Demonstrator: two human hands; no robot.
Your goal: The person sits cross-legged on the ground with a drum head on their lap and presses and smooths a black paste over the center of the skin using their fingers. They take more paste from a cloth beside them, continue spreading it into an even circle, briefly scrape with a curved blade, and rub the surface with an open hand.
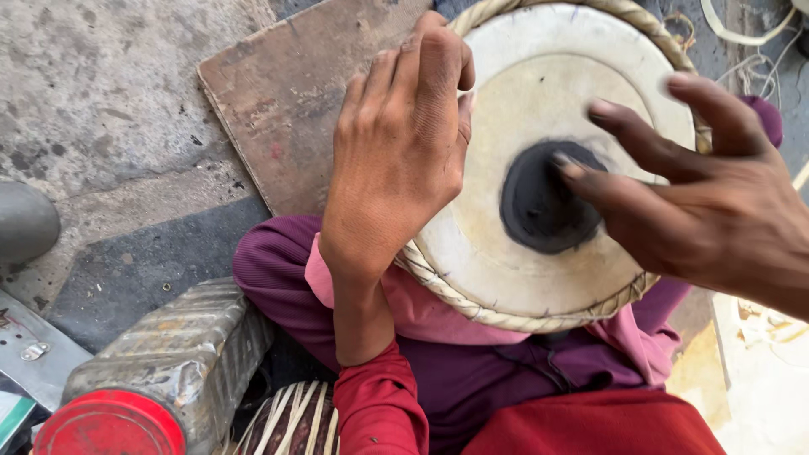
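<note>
A hand drum (539, 168) rests on the person's lap, its pale skin head facing up toward the camera and tilted a little to the near side, so the drum's long axis runs away from the viewer, down into the lap. A twisted rope ring (472, 299) runs round the rim, and a round black patch (539, 198) sits slightly near of the head's centre.

The left hand (400, 152) lies over the left edge of the drum, palm down, fingers bent over the far-left rim; its grip looks to be steadying the rim rather than closed round anything, though the fingertips are hidden behind the hand. The right hand (716, 202) comes in from the right, fingers spread and loose, holding nothing. Its fingertips (573, 168) touch the right edge of the black patch, while the other fingers hover above the pale skin farther off.

So the black patch lies directly left of the right hand's fingertips, and the right hand is clearly the nearer one to it; the left stays at the rim, apart from the patch.

Under the drum are pink and purple cloths (421, 312). On the concrete floor (101, 93) to the left lie a flat brown board (295, 84) and, near left, a dented metal can (177, 354) with a red lid (109, 425).
</note>
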